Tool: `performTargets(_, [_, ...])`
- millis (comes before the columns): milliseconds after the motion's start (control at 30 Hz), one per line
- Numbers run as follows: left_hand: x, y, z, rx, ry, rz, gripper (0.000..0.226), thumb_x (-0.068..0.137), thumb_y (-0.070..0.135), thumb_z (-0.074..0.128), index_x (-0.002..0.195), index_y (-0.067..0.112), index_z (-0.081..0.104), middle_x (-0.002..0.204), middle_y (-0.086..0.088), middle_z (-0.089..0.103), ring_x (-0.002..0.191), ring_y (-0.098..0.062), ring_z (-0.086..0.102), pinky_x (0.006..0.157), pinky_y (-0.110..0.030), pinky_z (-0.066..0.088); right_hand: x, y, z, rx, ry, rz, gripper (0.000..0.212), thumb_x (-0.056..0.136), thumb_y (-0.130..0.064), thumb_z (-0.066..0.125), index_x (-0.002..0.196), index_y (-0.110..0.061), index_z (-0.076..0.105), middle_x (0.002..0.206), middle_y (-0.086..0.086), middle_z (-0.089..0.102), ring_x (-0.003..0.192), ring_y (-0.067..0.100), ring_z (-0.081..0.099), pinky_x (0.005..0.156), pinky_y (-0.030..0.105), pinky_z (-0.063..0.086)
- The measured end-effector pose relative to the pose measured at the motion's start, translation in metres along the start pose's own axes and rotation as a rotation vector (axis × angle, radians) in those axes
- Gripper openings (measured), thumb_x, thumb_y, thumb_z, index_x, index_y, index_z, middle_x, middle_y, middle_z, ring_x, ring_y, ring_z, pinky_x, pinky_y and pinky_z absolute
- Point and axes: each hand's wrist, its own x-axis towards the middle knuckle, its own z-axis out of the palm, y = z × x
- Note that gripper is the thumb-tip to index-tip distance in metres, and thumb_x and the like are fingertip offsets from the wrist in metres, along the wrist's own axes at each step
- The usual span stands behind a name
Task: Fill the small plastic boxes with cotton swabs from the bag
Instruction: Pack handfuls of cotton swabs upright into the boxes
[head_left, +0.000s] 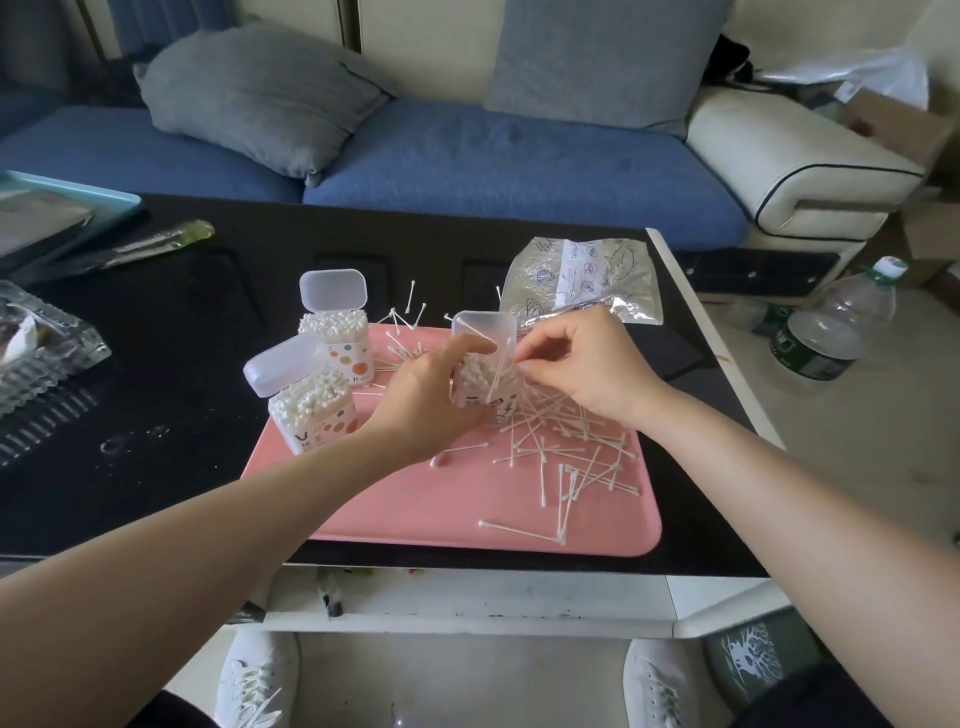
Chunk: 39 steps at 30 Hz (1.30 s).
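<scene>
A pink tray (426, 509) lies on the black table. On its left side stand two small plastic boxes, the near one (314, 410) and the far one (340, 338), both packed with cotton swabs, lids flipped open. My left hand (426, 395) grips a third box (483, 374), its lid up and partly filled. My right hand (582, 364) pinches several cotton swabs (496, 376) at that box's mouth. Loose swabs (566, 457) are scattered over the tray's right half. The clear printed bag (587, 275) lies flat behind the tray.
A glass dish (36, 343) sits at the table's left edge, a teal tray (78, 197) and a green-handled tool (156, 241) behind it. A water bottle (836, 322) stands on the floor to the right. A blue sofa lies beyond the table.
</scene>
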Motion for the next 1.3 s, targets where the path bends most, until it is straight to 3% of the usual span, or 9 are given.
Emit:
performTargets(100, [0.0,0.0,-0.001,0.012,-0.006,0.003,0.063,0.074,0.021,0.084,0.13,0.029,0.058,0.114,0.003,0.068,0.091,-0.021,0.065,0.083,-0.041,0.054,0.001,0.002,0.004,-0.068,0.02,-0.026,0.014,0.08,-0.008,0.081,0.087,-0.021,0.08,0.083,-0.01,0.076,0.079,0.004,0.071,0.082,0.038,0.061])
performTargets(334, [0.0,-0.002,-0.001,0.042,0.007,0.016,0.062,0.074,0.024,0.085,0.129,0.031,0.058,0.108,0.006,0.07,0.086,-0.017,0.066,0.079,-0.035,0.055,0.004,-0.005,0.002,0.008,0.156,-0.084,0.016,0.085,-0.001,0.071,0.096,-0.013,0.075,0.088,-0.004,0.074,0.08,0.009,0.07,0.079,0.032,0.059])
performTargets(467, [-0.001,-0.002,-0.002,0.059,0.039,0.049,0.061,0.074,0.025,0.086,0.13,0.027,0.061,0.109,0.007,0.071,0.086,-0.013,0.066,0.076,-0.027,0.054,0.002,0.0,0.013,0.002,0.149,-0.057,0.009,0.085,-0.025,0.074,0.092,-0.031,0.075,0.086,-0.016,0.075,0.083,0.002,0.071,0.08,0.038,0.061])
performTargets(601, [-0.001,-0.002,-0.003,0.044,0.046,0.07,0.057,0.074,0.026,0.087,0.126,0.028,0.063,0.104,0.01,0.072,0.086,-0.008,0.066,0.073,-0.016,0.05,-0.005,-0.005,0.022,-0.013,0.061,-0.104,0.017,0.087,-0.015,0.077,0.104,-0.02,0.079,0.096,-0.01,0.076,0.086,-0.019,0.062,0.08,0.005,0.048])
performTargets(801, [-0.001,-0.004,-0.005,-0.059,0.095,-0.024,0.06,0.072,0.027,0.089,0.126,0.032,0.062,0.091,0.016,0.065,0.08,-0.005,0.064,0.072,-0.026,0.056,-0.009,-0.005,0.003,0.176,0.219,0.016,0.041,0.081,0.002,0.067,0.115,-0.021,0.069,0.11,-0.007,0.068,0.1,0.006,0.066,0.092,0.03,0.056])
performTargets(934, [-0.002,0.005,-0.008,-0.116,0.101,0.034,0.058,0.071,0.024,0.089,0.121,0.032,0.06,0.091,0.014,0.067,0.079,-0.005,0.064,0.068,-0.016,0.05,-0.03,0.001,0.007,0.0,-0.012,0.049,0.068,0.073,-0.012,0.082,0.131,-0.034,0.054,0.118,-0.019,0.057,0.112,0.003,0.057,0.096,0.023,0.048])
performTargets(1001, [-0.005,0.012,-0.007,-0.167,0.089,0.058,0.057,0.071,0.023,0.089,0.118,0.029,0.058,0.092,0.013,0.069,0.081,-0.004,0.066,0.069,-0.016,0.051,-0.033,0.0,0.007,0.033,-0.035,-0.024,0.069,0.073,-0.012,0.085,0.132,-0.031,0.053,0.121,-0.016,0.06,0.114,0.001,0.058,0.092,0.017,0.05])
performTargets(1168, [-0.012,0.021,-0.008,-0.18,0.071,0.141,0.055,0.074,0.027,0.088,0.121,0.021,0.059,0.095,0.015,0.07,0.084,-0.001,0.068,0.075,-0.017,0.055,-0.027,0.003,0.007,0.122,0.01,-0.062,0.065,0.072,-0.017,0.09,0.124,-0.03,0.053,0.12,-0.011,0.064,0.111,0.008,0.064,0.089,0.035,0.058])
performTargets(1302, [-0.011,0.018,-0.021,0.109,0.119,0.298,0.048,0.082,0.049,0.075,0.126,0.034,0.065,0.095,0.015,0.072,0.065,0.0,0.068,0.064,-0.03,0.058,-0.024,0.007,0.006,0.074,0.019,-0.048,0.068,0.071,-0.022,0.091,0.13,-0.029,0.057,0.126,-0.015,0.063,0.118,0.007,0.06,0.097,0.039,0.054])
